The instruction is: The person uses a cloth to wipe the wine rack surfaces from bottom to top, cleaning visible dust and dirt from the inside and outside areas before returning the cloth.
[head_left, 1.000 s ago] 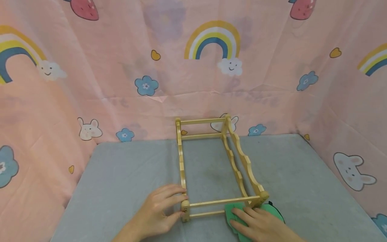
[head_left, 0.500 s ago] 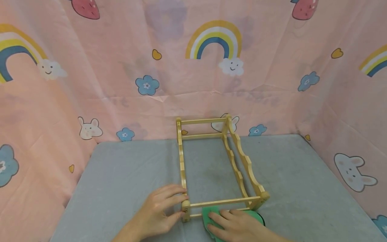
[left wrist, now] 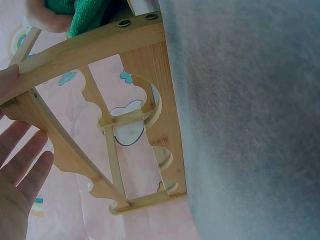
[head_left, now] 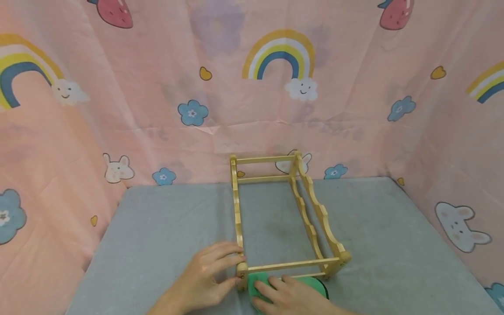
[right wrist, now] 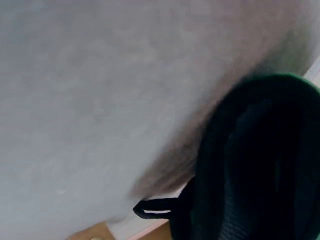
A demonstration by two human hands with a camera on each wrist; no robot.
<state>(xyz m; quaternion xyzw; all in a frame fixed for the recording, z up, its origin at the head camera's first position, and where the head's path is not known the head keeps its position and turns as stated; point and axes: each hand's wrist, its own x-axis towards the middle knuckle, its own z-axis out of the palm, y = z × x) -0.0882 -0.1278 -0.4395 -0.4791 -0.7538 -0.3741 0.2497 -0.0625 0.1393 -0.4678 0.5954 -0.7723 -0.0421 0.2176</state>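
A light wooden rack with scalloped side rails (head_left: 323,216) stands on the grey table. My left hand (head_left: 206,275) holds its near left corner post, thumb on the front face and fingers at the side rail. In the left wrist view this hand (left wrist: 22,175) reaches round the wood. My right hand (head_left: 289,299) grips a green terry cleaning pad (head_left: 315,284) with black edging, against the rack's front lower bar beside the left post. The pad's dark underside (right wrist: 215,165) and black loop (right wrist: 155,206) show in the right wrist view; its palm side is hidden.
Grey cloth covers the table (head_left: 165,218) on both sides of the rack. A pink printed curtain (head_left: 157,140) hangs behind and at both sides, close to the rack's far end.
My right hand has slid the green cleaning pad leftward along the rack's front, from the right post to near the left one. The left hand and the rack have stayed in place.
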